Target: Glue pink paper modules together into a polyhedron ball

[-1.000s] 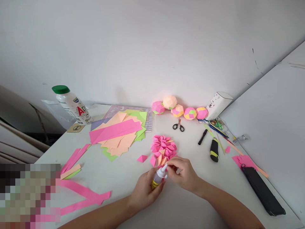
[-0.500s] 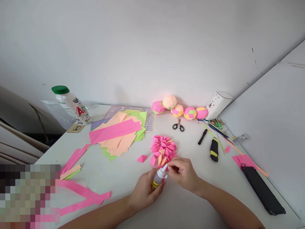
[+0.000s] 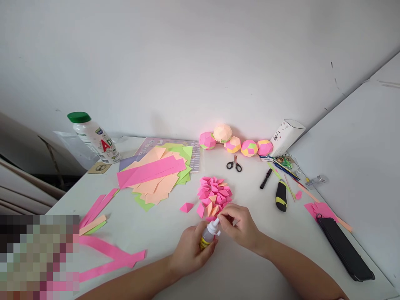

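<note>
My left hand is wrapped round a small glue bottle with a white nozzle and a yellow label, tilted up and away from me. A bit of pink shows beside the bottle at my left fingertips, too small to name. My right hand is closed in a pinch at the nozzle's tip; what lies between the fingers, if anything, is hidden. Just beyond both hands lies a heap of folded pink paper pieces with a few peach ones. A single folded pink piece rests left of the heap.
Paper sheets and pink strips cover the left side, near a green-capped bottle. Paper balls line the wall behind small scissors. Rightward lie a black marker, a cutter and a black case.
My right fingers have shifted slightly left, onto the nozzle's tip. The bottle has barely moved in my left hand.
</note>
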Demonstrator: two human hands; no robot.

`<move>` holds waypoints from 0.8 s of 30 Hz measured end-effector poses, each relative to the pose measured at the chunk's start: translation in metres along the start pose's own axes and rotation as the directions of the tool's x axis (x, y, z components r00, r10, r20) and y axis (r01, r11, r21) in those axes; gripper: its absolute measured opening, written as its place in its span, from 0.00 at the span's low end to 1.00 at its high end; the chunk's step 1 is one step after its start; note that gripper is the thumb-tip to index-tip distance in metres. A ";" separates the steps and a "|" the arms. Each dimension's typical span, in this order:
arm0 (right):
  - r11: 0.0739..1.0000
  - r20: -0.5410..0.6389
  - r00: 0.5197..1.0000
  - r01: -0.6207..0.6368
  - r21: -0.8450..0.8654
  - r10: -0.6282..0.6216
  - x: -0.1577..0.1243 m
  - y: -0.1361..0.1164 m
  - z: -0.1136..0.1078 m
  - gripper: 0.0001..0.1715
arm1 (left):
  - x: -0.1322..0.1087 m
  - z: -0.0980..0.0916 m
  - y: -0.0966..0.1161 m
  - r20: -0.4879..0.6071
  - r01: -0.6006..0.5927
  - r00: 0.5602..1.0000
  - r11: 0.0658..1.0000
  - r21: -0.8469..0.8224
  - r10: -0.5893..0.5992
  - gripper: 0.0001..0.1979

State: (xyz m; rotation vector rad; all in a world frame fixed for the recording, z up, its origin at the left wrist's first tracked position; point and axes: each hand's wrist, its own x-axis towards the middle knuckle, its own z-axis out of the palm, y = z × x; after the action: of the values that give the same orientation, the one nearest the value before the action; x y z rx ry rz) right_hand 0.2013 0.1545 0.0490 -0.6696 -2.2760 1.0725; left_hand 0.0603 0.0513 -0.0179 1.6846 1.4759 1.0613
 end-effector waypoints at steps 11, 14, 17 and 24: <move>0.969 -0.019 0.975 0.218 -0.117 -0.222 0.000 0.003 0.001 0.13 | 0.001 0.001 -0.003 0.012 0.019 1.000 0.999 -0.051 -0.018 0.07; 0.955 -0.014 0.968 0.244 -0.167 -0.249 0.000 0.005 0.001 0.12 | 0.001 0.001 -0.003 0.017 0.022 1.000 0.999 -0.044 -0.021 0.07; 0.942 -0.009 0.962 0.264 -0.206 -0.271 -0.001 0.006 0.001 0.12 | 0.000 0.001 -0.004 0.016 0.015 1.000 0.999 -0.039 -0.015 0.07; 0.947 -0.023 0.965 0.252 -0.200 -0.262 -0.001 0.006 0.001 0.12 | 0.000 0.002 -0.004 0.019 0.018 1.000 0.999 -0.033 -0.017 0.06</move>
State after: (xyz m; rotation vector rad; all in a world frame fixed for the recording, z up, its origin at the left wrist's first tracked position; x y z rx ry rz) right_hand 0.2022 0.1566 0.0434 -0.4503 -2.3662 0.7087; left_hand 0.0599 0.0516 -0.0221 1.6511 1.4509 1.0528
